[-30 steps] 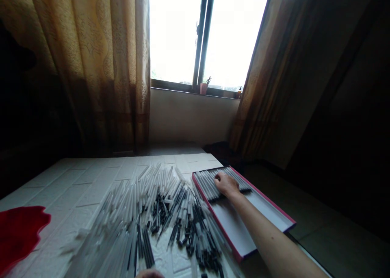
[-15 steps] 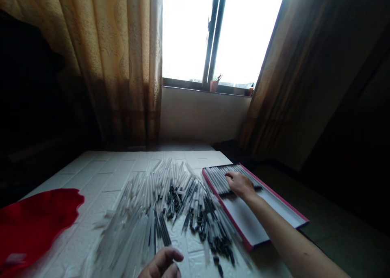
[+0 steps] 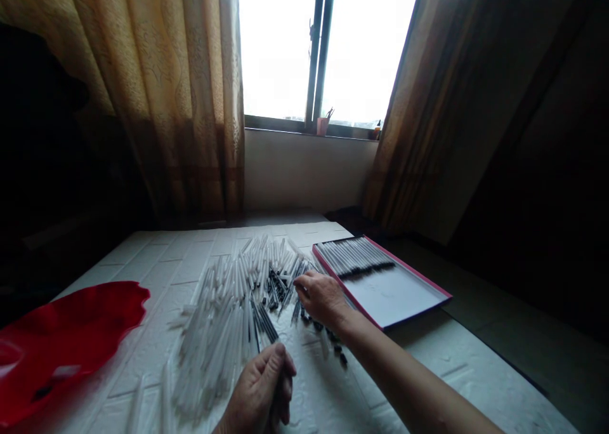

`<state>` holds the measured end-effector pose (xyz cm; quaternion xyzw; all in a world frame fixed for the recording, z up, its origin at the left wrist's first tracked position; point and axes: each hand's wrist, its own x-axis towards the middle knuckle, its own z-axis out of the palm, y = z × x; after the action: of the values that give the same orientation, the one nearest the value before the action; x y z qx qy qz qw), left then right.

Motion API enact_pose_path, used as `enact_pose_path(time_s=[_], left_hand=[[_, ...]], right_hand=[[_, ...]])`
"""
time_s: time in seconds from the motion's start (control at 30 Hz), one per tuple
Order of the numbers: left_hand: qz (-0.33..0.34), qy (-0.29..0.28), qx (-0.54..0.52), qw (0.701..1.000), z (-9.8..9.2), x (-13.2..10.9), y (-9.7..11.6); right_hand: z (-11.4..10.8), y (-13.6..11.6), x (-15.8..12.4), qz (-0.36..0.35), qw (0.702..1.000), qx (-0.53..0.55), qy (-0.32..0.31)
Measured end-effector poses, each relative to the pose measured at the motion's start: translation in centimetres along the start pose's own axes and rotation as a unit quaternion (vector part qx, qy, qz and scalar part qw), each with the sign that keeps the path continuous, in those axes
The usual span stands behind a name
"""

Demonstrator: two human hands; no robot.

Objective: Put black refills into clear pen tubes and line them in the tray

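Observation:
A loose heap of clear pen barrels and black refills (image 3: pixel 247 294) lies spread over the white brick-patterned surface (image 3: pixel 157 263). My right hand (image 3: pixel 321 297) rests on the heap's right side, fingers curled in a pinch among the black-tipped pens. My left hand (image 3: pixel 261 389) sits near the bottom edge, fingers closed around a thin dark rod from the pile. To the right lies a flat pink-edged tray (image 3: pixel 409 294) with a neat row of pens (image 3: pixel 354 259) at its far end.
A red plastic sheet or bag (image 3: pixel 61 339) lies at the left edge. Beyond the surface hang patterned curtains (image 3: pixel 166 91) and a bright window (image 3: pixel 323 47) with a small cup on the sill. The floor at the right is dark.
My right hand has left the row of pens in the tray and moved left onto the loose heap. My left hand has come up into view and closed on a rod.

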<state>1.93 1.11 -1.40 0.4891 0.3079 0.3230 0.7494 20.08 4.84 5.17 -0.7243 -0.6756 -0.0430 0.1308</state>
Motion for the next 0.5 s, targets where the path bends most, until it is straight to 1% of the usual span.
enact_pose_path(time_s=[0.1,0.23,0.33,0.5], left_hand=[[0.002,0.0,0.003,1.0,0.0,0.0,0.0],[0.004,0.002,0.004,1.0,0.1,0.0,-0.3],[0.005,-0.003,-0.009,1.0,0.2,0.2,-0.6],[0.0,-0.016,-0.019,1.0,-0.2,0.5,-0.9]], right_hand=[[1.2,-0.9,0.9,0.005,1.0,-0.008,-0.007],[2.4,-0.7,2.4,0.012,0.999,-0.021,-0.023],[2.7,-0.5,3.0,0.005,0.999,-0.029,-0.032],[2.6,-0.7,3.8,-0.016,0.998,-0.037,-0.04]])
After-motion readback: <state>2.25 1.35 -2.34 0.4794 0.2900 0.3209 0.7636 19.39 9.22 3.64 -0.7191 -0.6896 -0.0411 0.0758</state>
